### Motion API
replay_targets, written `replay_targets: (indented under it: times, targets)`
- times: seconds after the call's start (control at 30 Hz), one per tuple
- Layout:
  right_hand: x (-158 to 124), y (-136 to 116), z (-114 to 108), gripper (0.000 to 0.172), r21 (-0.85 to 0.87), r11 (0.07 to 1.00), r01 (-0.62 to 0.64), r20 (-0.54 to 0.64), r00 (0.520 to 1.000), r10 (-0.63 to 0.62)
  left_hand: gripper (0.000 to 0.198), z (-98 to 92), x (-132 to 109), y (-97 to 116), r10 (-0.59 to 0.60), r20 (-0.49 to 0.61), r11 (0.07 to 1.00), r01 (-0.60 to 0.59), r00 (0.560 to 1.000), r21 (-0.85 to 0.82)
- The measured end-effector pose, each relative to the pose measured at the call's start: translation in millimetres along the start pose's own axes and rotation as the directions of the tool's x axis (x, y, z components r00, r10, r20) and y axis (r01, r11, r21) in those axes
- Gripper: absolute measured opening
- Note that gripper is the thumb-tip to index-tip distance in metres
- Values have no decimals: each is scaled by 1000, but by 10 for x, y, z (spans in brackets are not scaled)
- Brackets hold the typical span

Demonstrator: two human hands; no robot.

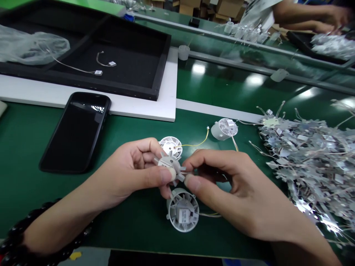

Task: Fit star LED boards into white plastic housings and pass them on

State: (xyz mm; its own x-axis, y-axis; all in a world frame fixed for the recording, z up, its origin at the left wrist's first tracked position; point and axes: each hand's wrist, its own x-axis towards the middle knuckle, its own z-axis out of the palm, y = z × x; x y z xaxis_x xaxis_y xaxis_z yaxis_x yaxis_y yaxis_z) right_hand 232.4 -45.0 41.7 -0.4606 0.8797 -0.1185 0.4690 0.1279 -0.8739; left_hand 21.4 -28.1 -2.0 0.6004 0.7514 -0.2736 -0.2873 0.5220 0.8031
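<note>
My left hand (133,168) pinches a small star-shaped grey plate (169,165) with toothed edges, thumb pressed on its face. My right hand (230,184) pinches the same plate from the right side, thumb and forefinger closed on its edge. Just behind the plate lies a white round finned housing (171,145) with a yellow wire (197,142). Below my hands a grey round housing (183,210) lies on the green table. A third round housing (224,128) sits further back to the right.
A large heap of the same star-shaped plates with wires (310,162) fills the right. A black phone (76,131) lies at left. A black tray (130,62) on a white board holds wired parts and a plastic bag (30,46). Another person's arms (305,16) work at far right.
</note>
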Motion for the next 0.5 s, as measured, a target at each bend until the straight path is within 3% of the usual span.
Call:
replay_targets:
  times: [0.13, 0.27, 0.4, 0.5]
  targets:
    - [77, -11, -21, 15, 98, 995, -28, -27, 999, 31, 18, -3, -14, 21, 92, -77, 990, -83, 993, 116]
    - [142, 50, -56, 18, 170, 985, -20, -49, 998, 29, 25, -47, -23, 20, 116, -64, 971, -99, 991, 220]
    - [139, 102, -105, 13, 291, 956, -33, 60, 998, 17, 17, -60, -21, 19, 64, -21, 991, -61, 998, 119]
    - [118, 100, -116, 16, 267, 961, -68, 98, 994, 43, 15, -48, -14, 18, 32, 27, 998, -33, 999, 46]
